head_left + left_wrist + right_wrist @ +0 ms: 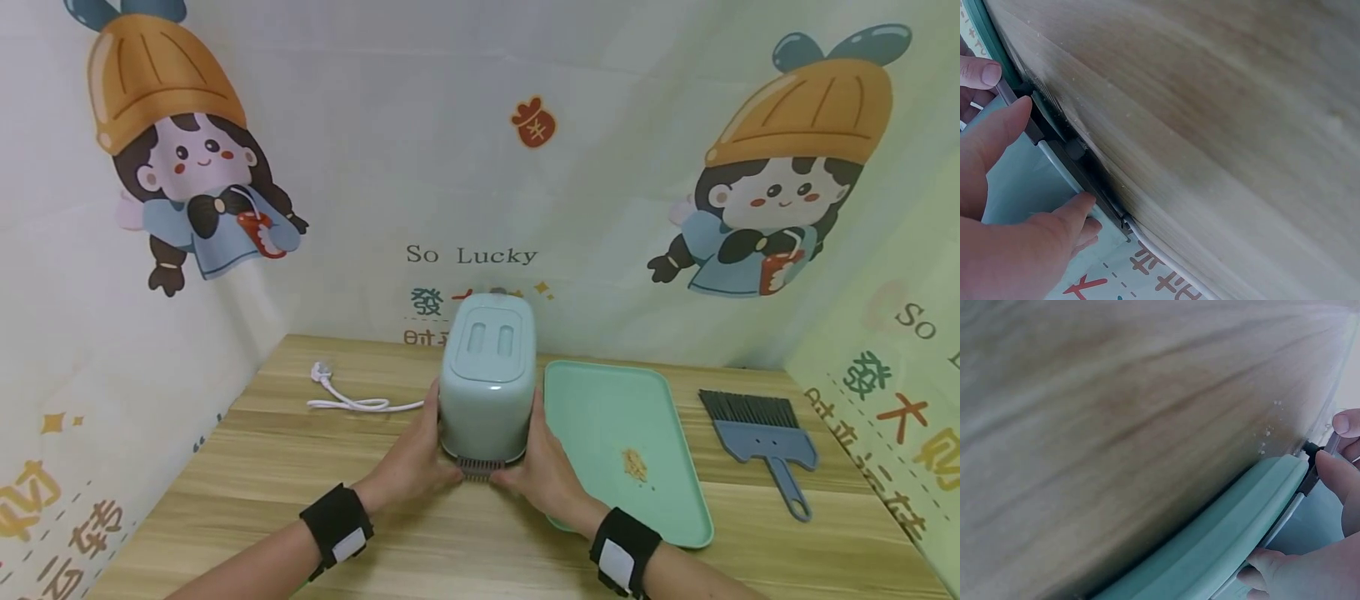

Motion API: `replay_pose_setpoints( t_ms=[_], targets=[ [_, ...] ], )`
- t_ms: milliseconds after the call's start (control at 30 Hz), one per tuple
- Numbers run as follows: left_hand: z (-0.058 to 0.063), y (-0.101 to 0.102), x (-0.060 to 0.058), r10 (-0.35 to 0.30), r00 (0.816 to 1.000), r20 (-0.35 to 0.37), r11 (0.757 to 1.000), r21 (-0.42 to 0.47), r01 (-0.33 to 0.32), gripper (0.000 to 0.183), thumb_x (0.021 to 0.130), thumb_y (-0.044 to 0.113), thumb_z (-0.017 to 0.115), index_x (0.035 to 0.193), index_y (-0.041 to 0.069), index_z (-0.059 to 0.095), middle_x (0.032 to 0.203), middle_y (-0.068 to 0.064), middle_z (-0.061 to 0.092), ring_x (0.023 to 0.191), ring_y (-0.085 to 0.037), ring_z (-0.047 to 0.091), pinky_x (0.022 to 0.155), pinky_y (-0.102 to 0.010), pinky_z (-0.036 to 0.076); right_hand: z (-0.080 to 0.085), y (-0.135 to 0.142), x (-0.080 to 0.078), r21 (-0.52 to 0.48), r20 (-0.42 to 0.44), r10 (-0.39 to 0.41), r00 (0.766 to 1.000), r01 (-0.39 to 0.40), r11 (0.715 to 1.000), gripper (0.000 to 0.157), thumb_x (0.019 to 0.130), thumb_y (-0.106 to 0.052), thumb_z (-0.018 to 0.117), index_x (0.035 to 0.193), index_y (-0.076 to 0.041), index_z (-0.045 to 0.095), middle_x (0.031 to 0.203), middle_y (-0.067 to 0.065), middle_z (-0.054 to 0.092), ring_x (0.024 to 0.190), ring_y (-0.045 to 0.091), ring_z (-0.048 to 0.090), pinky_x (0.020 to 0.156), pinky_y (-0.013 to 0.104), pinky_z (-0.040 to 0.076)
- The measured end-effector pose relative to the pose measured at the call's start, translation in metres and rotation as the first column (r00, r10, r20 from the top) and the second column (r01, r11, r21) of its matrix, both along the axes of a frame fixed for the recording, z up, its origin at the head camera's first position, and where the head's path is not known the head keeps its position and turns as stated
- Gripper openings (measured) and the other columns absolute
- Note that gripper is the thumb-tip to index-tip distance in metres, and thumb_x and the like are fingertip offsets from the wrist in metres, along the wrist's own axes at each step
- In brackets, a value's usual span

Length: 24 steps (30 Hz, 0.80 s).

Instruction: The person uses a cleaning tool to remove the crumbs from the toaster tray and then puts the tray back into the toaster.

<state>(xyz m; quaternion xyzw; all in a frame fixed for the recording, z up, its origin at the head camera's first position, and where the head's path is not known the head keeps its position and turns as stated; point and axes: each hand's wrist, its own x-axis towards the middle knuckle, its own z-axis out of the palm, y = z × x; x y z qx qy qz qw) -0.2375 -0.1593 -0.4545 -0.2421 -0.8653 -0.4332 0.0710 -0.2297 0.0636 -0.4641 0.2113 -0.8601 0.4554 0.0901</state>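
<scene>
A pale green-blue toaster [487,417] with a lidded top stands end-on in the middle of the wooden table. My left hand [416,454] grips its left side low down, fingers along the wall. On the other side my right hand [551,467] holds it the same way. Both thumbs meet a grey ribbed piece [480,468] at the near end of the base. The left wrist view shows the toaster's underside edge [1094,200] close over the wood, with a dark gap below. In the right wrist view, the right fingers lie just beyond the mint tray's rim [1210,534].
Right of the toaster lies the mint green tray [607,408] with a small pile of crumbs [633,465]. Farther right is a blue brush [757,437] with dark bristles. A white cord [367,405] with a plug runs left. Behind hangs a printed cloth [600,192].
</scene>
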Motion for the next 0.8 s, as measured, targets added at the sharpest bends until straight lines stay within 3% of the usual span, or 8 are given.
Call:
replay_pose_setpoints(
  t_ms=[400,533,800],
  targets=[
    [0.0007,0.0023,-0.0001,0.031,0.999,-0.012,0.999,-0.012,-0.031,0.145,0.051,-0.009,0.088,0.151,0.029,-0.010,0.150,-0.007,0.029,0.126,-0.019,0.038,0.105,-0.039,0.034,-0.0008,0.0002,0.0005,0.033,-0.015,-0.015,1.000,0.015,0.999,0.139,0.063,-0.014,0.090,0.148,-0.023,-0.020,0.150,0.012,0.030,0.129,0.025,0.038,0.103,0.045,0.037],
    [0.0012,0.0032,0.0007,0.054,0.999,-0.009,0.998,-0.026,-0.054,0.143,0.053,-0.008,0.088,0.151,0.030,-0.009,0.148,-0.009,0.032,0.124,-0.020,0.042,0.103,-0.039,0.037,-0.0019,-0.0007,-0.0002,0.041,-0.001,-0.036,0.999,0.036,0.999,0.139,0.063,-0.015,0.089,0.148,-0.025,-0.020,0.151,0.010,0.029,0.129,0.023,0.037,0.104,0.043,0.036],
    [0.0005,0.0042,0.0007,0.116,0.992,-0.046,0.989,-0.091,-0.120,0.136,0.058,-0.006,0.085,0.151,0.028,-0.007,0.138,-0.015,0.045,0.113,-0.023,0.052,0.097,-0.040,0.043,-0.0053,-0.0013,-0.0015,0.040,-0.076,-0.051,0.996,0.054,0.998,0.134,0.066,-0.011,0.088,0.150,-0.020,-0.017,0.147,0.014,0.035,0.125,0.026,0.043,0.101,0.044,0.040]
  ],
)
